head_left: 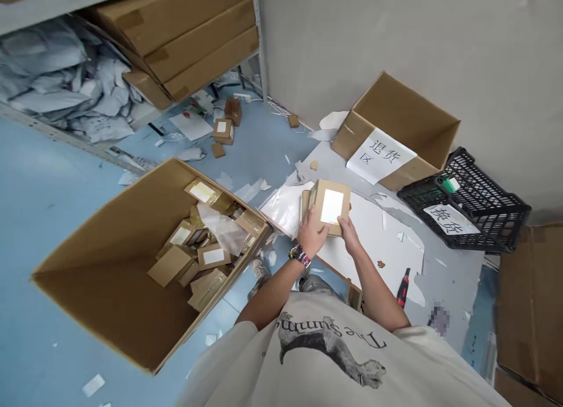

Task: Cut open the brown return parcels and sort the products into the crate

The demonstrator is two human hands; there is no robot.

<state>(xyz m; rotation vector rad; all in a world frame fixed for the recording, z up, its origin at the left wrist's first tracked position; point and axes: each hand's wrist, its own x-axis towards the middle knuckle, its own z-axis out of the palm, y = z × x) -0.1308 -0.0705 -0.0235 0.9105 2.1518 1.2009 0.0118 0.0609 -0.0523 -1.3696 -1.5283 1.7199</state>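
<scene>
Between both hands I hold a small cardboard box with a white label on its face, above the white work table. My left hand, with a patterned watch band at its wrist, grips the near left side. My right hand is closed on the near right corner. Another brown box shows just behind its left edge; whether it touches the held one I cannot tell. A red and black utility knife lies on the table to the right of my right forearm.
At left stands a big open carton with several small labelled boxes inside. An open carton with a handwritten sheet and a black plastic crate stand at the table's back right. Shelving holds grey bags and long cartons. Paper scraps litter the floor.
</scene>
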